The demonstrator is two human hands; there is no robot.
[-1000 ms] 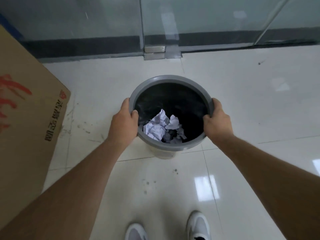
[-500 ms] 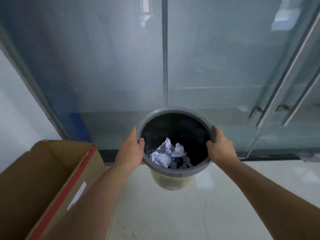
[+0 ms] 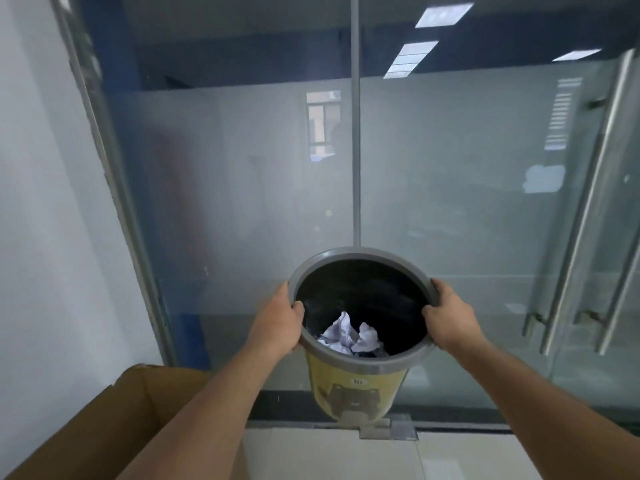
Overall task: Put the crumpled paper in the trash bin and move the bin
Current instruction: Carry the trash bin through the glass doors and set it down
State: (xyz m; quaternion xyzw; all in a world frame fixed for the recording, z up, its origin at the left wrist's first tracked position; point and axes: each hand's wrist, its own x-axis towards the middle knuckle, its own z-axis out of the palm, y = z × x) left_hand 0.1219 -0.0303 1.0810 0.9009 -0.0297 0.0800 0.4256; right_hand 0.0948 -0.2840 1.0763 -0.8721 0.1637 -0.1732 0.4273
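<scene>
The trash bin [image 3: 360, 389] has a grey rim, a black liner and a yellow body with an animal print. It hangs in the air in front of me, clear of the floor. My left hand [image 3: 277, 323] grips the rim on its left side, thumb inside. My right hand [image 3: 448, 315] grips the rim on the right in the same way. White crumpled paper [image 3: 348, 336] lies at the bottom of the bin.
A frosted glass wall [image 3: 242, 202] stands straight ahead, with glass doors and long metal handles [image 3: 585, 216] at the right. An open cardboard box [image 3: 104, 427] sits at the lower left. A white wall [image 3: 41, 202] is on the left. Pale tiled floor [image 3: 346, 455] lies below.
Both hands have lifted the bin off the floor and raised it. My view has tilted up from the floor to the glass wall.
</scene>
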